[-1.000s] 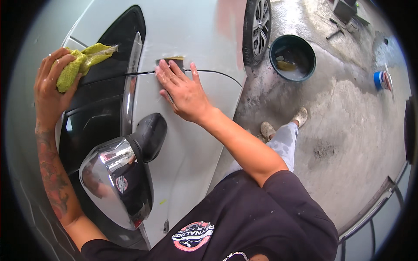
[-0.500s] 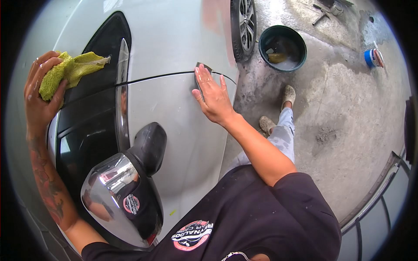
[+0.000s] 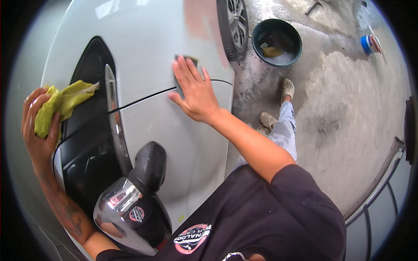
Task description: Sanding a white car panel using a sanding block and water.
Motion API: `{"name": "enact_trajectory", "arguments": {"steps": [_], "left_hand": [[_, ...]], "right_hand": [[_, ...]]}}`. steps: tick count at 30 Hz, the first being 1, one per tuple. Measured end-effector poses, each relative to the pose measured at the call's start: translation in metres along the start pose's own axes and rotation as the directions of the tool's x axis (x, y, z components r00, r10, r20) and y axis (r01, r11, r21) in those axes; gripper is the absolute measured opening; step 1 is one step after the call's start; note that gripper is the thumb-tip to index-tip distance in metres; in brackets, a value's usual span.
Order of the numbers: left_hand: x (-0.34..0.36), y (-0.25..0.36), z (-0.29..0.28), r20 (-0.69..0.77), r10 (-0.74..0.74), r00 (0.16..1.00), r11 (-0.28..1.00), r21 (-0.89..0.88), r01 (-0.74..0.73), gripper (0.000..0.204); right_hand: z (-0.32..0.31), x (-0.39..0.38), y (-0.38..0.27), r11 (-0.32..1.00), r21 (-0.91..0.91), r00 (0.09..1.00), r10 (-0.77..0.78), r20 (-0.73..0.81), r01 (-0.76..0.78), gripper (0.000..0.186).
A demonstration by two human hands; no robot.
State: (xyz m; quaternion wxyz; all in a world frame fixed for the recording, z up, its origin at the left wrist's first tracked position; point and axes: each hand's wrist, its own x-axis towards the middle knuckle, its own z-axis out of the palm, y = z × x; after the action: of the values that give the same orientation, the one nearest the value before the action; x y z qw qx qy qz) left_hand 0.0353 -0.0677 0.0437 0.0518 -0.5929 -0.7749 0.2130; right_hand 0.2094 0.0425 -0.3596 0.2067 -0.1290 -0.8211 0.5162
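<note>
My left hand (image 3: pixel 37 139) is closed around a yellow-green microfiber cloth (image 3: pixel 73 101), a loose end of which spreads over the car's dark side window (image 3: pixel 93 69). Under the flat fingers of my right hand (image 3: pixel 196 96), a dark sheet of sandpaper (image 3: pixel 191 60) is pressed against the silver car panel (image 3: pixel 148 52). Its edges show past the fingertips and beside the thumb. The hand lies across the dark door seam (image 3: pixel 148 96), mostly on the door side, with the fingers reaching over it. My palm hides most of the sheet.
A chrome and black side mirror (image 3: pixel 130 209) juts out between my arms. To the right, a dark green bucket (image 3: pixel 257 39) holds cloudy water and a yellowish item, near the car's wheel (image 3: pixel 235 28). A blue tub (image 3: pixel 368 44) stands farther right on the concrete floor (image 3: pixel 348 100).
My right hand and the sandpaper have slid forward along the panel, farther past the seam. The cloth is still in my left hand. The whole view has shifted slightly.
</note>
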Motion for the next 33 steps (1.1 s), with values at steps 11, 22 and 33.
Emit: {"name": "enact_trajectory", "arguments": {"steps": [11,22,33], "left_hand": [[0.003,0.008,-0.007,-0.017,-0.045,0.999,0.998,-0.037,0.045,0.039],[-0.008,-0.003,-0.008,0.006,-0.047,0.999,0.997,-0.060,0.047,0.041],[-0.014,-0.010,-0.011,0.005,-0.063,0.998,0.997,-0.054,0.063,0.044]], "right_hand": [[0.017,-0.032,0.051,0.741,0.443,0.859,0.484,0.168,-0.504,0.073],[0.018,-0.058,0.133,0.700,0.511,0.776,0.623,-0.097,-0.498,0.038],[0.070,-0.074,0.128,0.915,0.348,0.867,0.333,-0.370,-0.203,0.037]]}}
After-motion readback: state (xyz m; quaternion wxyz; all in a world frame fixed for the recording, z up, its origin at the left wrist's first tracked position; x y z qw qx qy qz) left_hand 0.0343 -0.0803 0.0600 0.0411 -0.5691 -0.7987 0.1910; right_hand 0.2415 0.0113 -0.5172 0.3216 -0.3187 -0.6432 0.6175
